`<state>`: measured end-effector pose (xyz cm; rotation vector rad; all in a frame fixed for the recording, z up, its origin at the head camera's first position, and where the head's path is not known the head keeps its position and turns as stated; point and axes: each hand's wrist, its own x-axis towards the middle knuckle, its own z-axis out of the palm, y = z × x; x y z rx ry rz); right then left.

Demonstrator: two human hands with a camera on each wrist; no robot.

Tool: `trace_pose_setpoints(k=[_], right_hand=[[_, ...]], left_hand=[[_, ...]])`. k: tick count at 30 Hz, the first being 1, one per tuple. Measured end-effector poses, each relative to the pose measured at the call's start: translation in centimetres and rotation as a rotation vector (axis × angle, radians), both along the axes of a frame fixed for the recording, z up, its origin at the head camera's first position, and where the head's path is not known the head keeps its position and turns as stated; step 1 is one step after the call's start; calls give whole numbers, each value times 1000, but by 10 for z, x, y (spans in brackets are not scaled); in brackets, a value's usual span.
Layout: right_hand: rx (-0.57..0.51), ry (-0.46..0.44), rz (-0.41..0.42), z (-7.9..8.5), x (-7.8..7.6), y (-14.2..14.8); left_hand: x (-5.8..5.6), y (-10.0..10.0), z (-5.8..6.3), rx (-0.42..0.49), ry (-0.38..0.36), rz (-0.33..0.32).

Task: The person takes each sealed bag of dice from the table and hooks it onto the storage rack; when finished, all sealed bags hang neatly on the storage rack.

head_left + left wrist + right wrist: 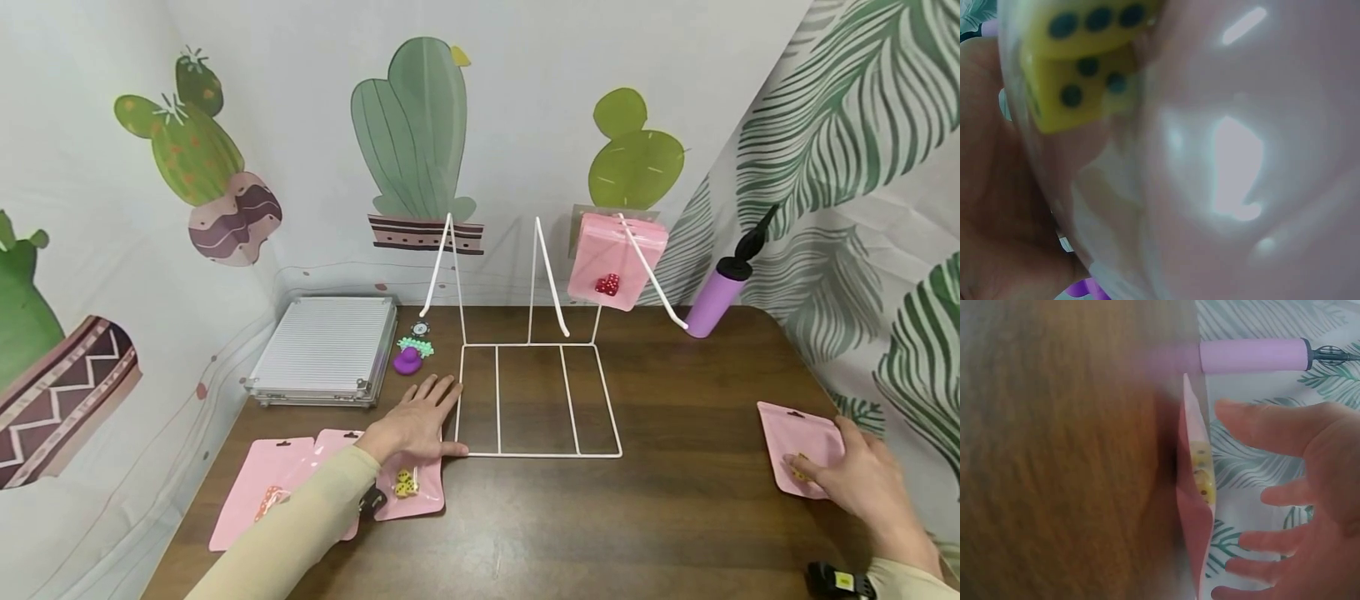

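In the head view my left hand (420, 421) is spread with straight fingers at the left side of a white wire display rack (517, 456), thumb at its front corner. Below its palm lies a pink zip bag (427, 498) with yellow dice (406, 483). The left wrist view is filled by the bag's clear front and yellow dice (1079, 94), with part of the left hand (991, 181) beside them. On the right, my right hand (873, 479) is at another pink bag (780, 425). The right wrist view shows that hand (1297, 506) with fingers extended, apart from the bag (1194, 531).
A pink bag with red dice (588, 258) hangs on the rack's right hook. More pink bags (258, 467) lie front left, partly under the left sleeve. A silver case (322, 350), a purple duck (408, 361) and a purple pump (712, 304) stand further back.
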<state>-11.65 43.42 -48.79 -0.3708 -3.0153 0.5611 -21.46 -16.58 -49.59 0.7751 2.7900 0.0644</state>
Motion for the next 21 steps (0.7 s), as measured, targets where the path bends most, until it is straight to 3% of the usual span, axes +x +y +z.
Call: trace_pose_setpoints(k=[5, 14, 21], right_hand=[[19, -55, -15, -3, -1, 1], [13, -64, -28, -4, -3, 3], [3, -179, -76, -5, -9, 4]], left_hand=[[0, 0, -1, 15, 5, -3], [1, 0, -2, 24, 14, -12], [0, -1, -1, 28, 21, -12]])
